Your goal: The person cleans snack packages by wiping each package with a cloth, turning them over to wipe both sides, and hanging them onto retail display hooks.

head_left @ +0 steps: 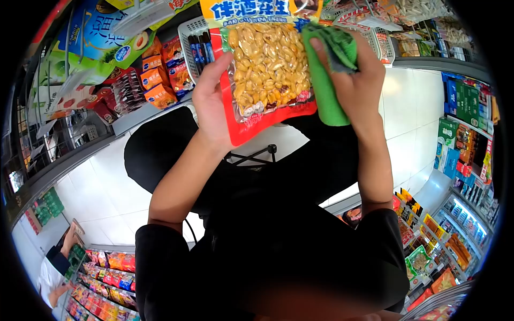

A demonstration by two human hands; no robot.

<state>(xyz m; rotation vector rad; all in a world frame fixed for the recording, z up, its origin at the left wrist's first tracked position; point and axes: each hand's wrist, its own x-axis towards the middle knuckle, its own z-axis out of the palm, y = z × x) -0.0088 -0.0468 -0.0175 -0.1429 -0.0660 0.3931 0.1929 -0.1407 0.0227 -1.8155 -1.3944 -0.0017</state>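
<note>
Single head view: worn up top, looking from above and behind the fingers of left hand (211,101) and right hand (356,80), forward and steeply down. Hands near, upper middle; legs (160,144) nearer wearer than fingers; floor (409,101) below; wide, round-edged field.

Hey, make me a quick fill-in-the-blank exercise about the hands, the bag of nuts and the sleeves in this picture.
The left hand holds the bag of nuts, whose bottom border is coloured ____.
The right hand holds a cloth that is mainly ____ in colour.
Both of the person's sleeves are coloured ____.

Missing words: red; green; black.
</note>
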